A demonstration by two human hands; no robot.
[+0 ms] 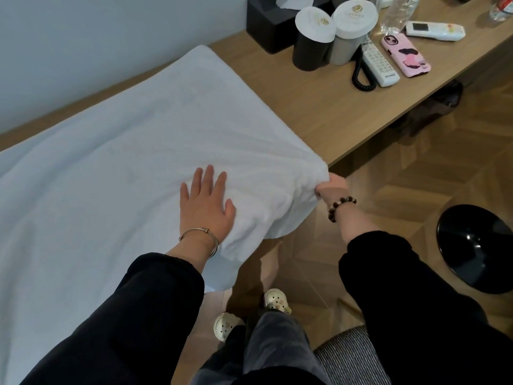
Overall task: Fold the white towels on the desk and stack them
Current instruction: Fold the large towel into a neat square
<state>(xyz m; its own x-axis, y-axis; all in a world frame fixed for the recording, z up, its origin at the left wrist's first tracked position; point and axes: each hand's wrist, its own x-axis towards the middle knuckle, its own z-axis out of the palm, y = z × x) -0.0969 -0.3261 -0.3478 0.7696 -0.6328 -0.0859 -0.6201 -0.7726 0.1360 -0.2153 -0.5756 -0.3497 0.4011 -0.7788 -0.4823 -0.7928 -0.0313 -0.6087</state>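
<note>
Left hand (206, 207) flattens smooth white towel (133, 140); right hand (331, 186) pinches its corner.

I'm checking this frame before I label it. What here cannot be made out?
- White towel: head view, left and bottom edges cut it off.
- Right hand: fingertips buried in the towel corner.
- Cup lids: logo too small to read.
- Tissue box: top edge crops it.

Pink phone (405, 54), telephone handset (379, 65), two lidded cups (315, 41).
</note>
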